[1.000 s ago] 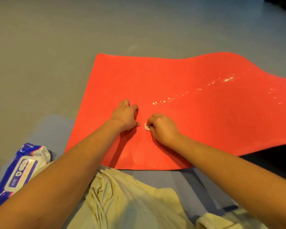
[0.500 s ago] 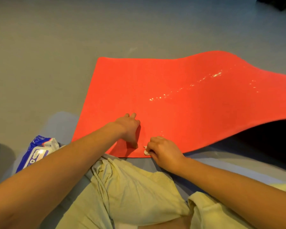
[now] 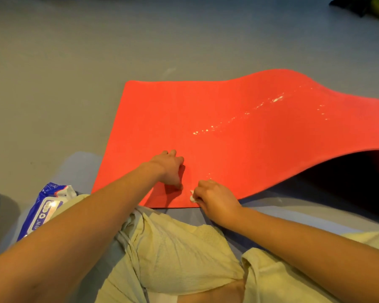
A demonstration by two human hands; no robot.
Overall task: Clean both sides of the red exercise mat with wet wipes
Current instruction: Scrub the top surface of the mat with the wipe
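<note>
Against the frame from a second ago, the blue-and-white wet wipes pack point(image 3: 44, 209) at the far left is showing less of itself, its right side now hiding behind the left forearm and the pale yellow shorts point(image 3: 184, 248). The left hand point(image 3: 169, 169) is sitting closer to the near edge of the red exercise mat point(image 3: 239, 127) than it was, and the right hand point(image 3: 216, 199) has come from well inside the mat to that edge. At the right, the mat is arching higher off the floor point(image 3: 74, 62), with a dark gap opening beneath it. Since half a second ago, hardly anything is differing.

Counting from the left, one pack of wipes is lying on the floor beside the person's left leg. Two hands are working on the mat. The left hand is pressing down on the red surface with its fingers curled under and nothing visible in them. Just to its right, the right hand is pinching one small, balled-up white wet wipe point(image 3: 192, 198) and holding it against the mat at the near edge. One mat is lying in front of the person, flat at its left end and rising in a wave toward the right, with pale specks glinting along its middle. A dark object point(image 3: 359, 5) is sitting at the far top right, too blurred to name.
</note>
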